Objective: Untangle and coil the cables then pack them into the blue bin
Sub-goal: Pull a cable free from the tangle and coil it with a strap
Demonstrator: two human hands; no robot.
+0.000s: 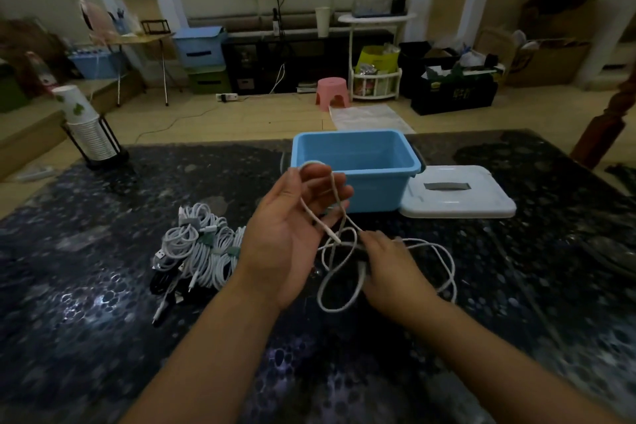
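Observation:
An open blue bin (378, 193) stands on the dark patterned table (86, 268), nothing visible inside it. My left hand (292, 234) is raised palm up in front of the bin, with a loop of a loose white cable (444, 262) hooked over its curled fingers. My right hand (389, 268) is lower and to the right, pinching the same cable where its strands cross; more loops trail onto the table beside it. A pile of coiled white cables (203, 251), with a few dark ones, lies left of my left forearm.
The bin's white lid (457, 193) lies flat just right of the bin. A stack of paper cups in a black holder (89, 134) stands at the table's far left corner. Beyond the table are a pink stool (332, 93), boxes and shelves on the floor.

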